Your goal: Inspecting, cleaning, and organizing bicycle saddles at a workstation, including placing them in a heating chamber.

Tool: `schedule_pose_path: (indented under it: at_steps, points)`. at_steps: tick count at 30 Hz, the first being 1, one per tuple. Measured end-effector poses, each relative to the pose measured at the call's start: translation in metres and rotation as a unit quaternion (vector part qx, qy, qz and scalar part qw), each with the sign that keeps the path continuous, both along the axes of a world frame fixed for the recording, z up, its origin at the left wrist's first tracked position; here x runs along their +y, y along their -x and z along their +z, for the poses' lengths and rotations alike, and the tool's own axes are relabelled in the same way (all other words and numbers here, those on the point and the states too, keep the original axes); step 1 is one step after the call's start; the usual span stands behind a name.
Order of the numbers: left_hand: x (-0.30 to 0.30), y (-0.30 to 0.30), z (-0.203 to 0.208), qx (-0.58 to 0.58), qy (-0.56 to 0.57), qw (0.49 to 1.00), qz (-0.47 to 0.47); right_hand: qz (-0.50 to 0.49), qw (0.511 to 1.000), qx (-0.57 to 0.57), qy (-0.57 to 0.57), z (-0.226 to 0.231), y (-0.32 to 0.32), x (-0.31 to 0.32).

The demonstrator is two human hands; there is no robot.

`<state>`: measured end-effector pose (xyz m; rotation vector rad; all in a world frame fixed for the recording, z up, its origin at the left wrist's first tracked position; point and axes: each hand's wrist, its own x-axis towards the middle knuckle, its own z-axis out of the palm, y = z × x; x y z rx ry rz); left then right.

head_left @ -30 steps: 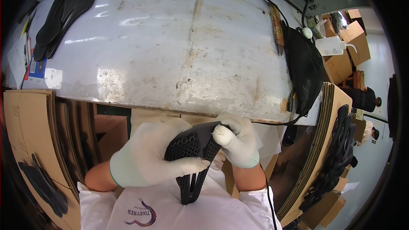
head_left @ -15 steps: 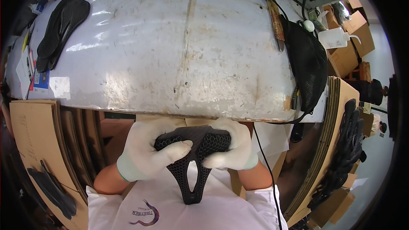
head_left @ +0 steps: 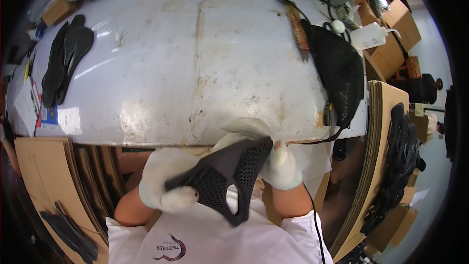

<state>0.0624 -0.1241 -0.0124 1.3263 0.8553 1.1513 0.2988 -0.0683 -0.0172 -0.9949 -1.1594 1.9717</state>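
Note:
A black bicycle saddle pad (head_left: 215, 176) with a honeycomb lattice and a long slot is held in front of my chest. Its narrow nose tilts down and to the right. My left hand (head_left: 165, 178), in a white glove, is closed round the left wing, thumb over the near side. At the right rear corner my right hand (head_left: 281, 166), gloved too, grips the pad; its fingers reach along the far edge and are partly hidden and blurred.
The worn white worktable (head_left: 146, 68) lies beyond my hands. Black insole-shaped pieces (head_left: 68, 58) rest at its left, a black pouch (head_left: 337, 68) and wooden-handled tool (head_left: 297, 29) at its right. Cardboard sheets (head_left: 44, 176) stand left; black pads (head_left: 398, 166) lie on cardboard at right.
The saddle pad has turned, its right rear corner rising and its nose swinging right. My right hand has moved up and right, fingers now along the far edge. The whole view has shifted slightly.

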Motion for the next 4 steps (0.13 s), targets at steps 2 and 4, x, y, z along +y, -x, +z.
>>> schedule_pose_path:
  at_steps: [2, 4]
  points:
    - [0.027, 0.001, 0.033, 0.165, -0.183, 0.967, -0.072, 0.123, 0.992, 0.027, 0.028, 0.017, -0.012, 0.010]
    - [0.016, -0.016, 0.033, 0.239, -0.292, 0.926, -0.024, 0.116, 0.977, -0.165, -0.073, 0.029, -0.022, 0.012]
